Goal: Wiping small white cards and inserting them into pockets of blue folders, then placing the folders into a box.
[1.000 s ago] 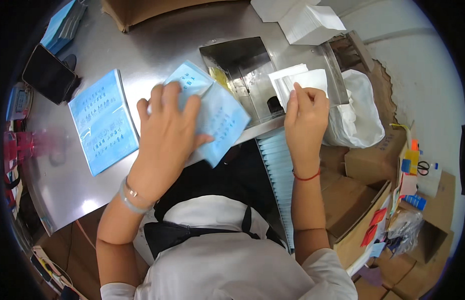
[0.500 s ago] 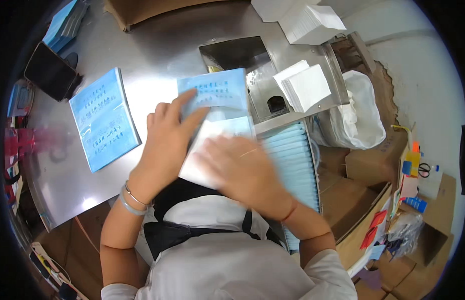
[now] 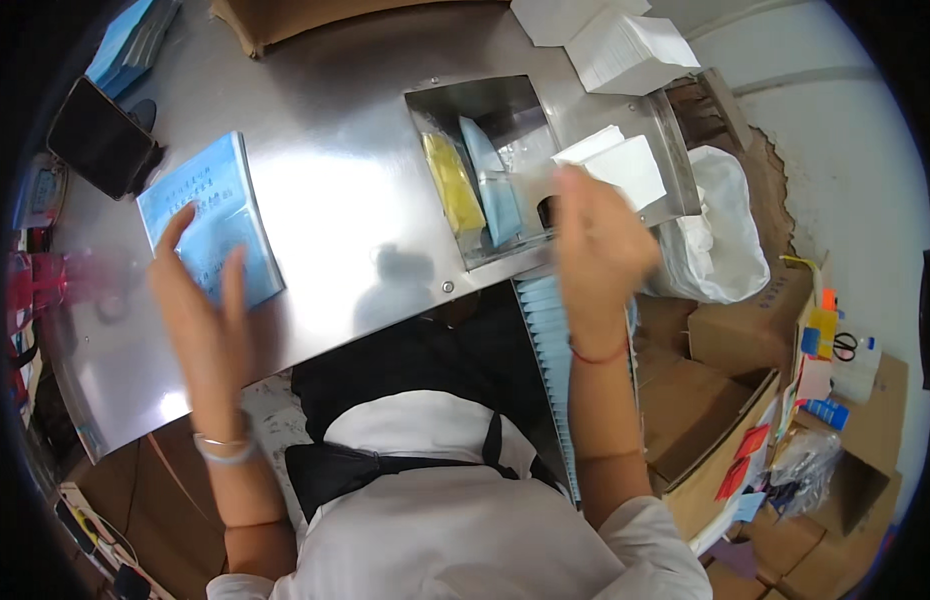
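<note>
My left hand [image 3: 200,310] reaches over a flat blue printed packet [image 3: 200,190] in clear wrap at the left of the metal table. Its fingers are spread, with the fingertips on or just above the packet. My right hand [image 3: 600,255] is smeared by motion at the table's right end, beside a stack of folded white sheets [image 3: 630,170]. Its fingers cannot be made out, nor whether it touches the sheets. Left of it, a recess in the table [image 3: 495,97] holds a yellow packet [image 3: 449,180] and a pale blue packet [image 3: 501,208].
A long box of upright blue packets [image 3: 552,350] stands below the table's right edge. Farther right are a white-lined bin [image 3: 730,230] and cardboard boxes [image 3: 740,330]. A black screen on a stand [image 3: 103,138] and more blue packets [image 3: 130,50] lie at the far left.
The blue packet and white sheet that both hands handled have gone from the table's front middle. My left hand has moved left to the other packet; my right has moved right toward the white sheets.
</note>
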Tool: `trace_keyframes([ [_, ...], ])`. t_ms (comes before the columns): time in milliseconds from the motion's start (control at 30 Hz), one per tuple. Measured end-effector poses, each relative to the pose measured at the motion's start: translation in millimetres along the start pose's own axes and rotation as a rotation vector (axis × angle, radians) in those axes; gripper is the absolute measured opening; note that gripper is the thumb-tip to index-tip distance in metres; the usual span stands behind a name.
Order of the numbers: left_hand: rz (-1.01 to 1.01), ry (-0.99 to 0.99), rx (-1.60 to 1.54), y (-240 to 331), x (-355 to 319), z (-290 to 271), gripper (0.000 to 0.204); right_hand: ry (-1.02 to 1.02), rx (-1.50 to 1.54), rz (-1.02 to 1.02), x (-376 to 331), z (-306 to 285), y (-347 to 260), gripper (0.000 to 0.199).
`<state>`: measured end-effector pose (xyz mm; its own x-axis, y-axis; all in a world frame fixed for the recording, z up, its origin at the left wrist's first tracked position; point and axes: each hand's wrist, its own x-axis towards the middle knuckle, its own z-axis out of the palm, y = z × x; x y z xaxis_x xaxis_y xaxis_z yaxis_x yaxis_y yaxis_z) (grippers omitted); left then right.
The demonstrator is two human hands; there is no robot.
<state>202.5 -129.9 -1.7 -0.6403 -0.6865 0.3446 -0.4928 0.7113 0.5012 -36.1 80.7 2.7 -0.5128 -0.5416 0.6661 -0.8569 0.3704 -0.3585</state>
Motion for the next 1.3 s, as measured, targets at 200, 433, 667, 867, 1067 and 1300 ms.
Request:
trace_keyframes([
  [200, 0.059, -0.181, 0.442, -31.9, 7.1, -19.9, 0.018, -0.060, -0.307, 0.086, -12.8, -6.0, 23.4, 0.020],
  [433, 0.438, -0.359, -0.009, 80.7, -6.2, 56.1, 0.023, -0.150, -0.127, 0.119, -7.2, -22.5, 35.0, 0.026],
  [667, 0.433, -0.358, -0.031, 66.5, -10.8, 43.3, 0.056, -0.392, 0.091, -0.134, -15.8, -27.7, -19.9, 0.033],
  [867, 0.289, -0.235, -0.032, 50.5, -7.1, 39.0, 0.037, -0.448, -0.027, -0.173, -13.9, 27.3, -49.5, 0.031],
  [1067, 0.414, -0.283, 0.044, 60.7, -8.6, 46.9, 0.048, -0.405, 0.322, -0.146, -0.5, 9.2, -29.4, 0.040],
  [1300, 0.323, -0.327, 0.047, 57.1, -3.8, 44.9, 0.069, -0.464, 0.143, -0.214, -9.9, 37.7, -55.9, 0.042],
])
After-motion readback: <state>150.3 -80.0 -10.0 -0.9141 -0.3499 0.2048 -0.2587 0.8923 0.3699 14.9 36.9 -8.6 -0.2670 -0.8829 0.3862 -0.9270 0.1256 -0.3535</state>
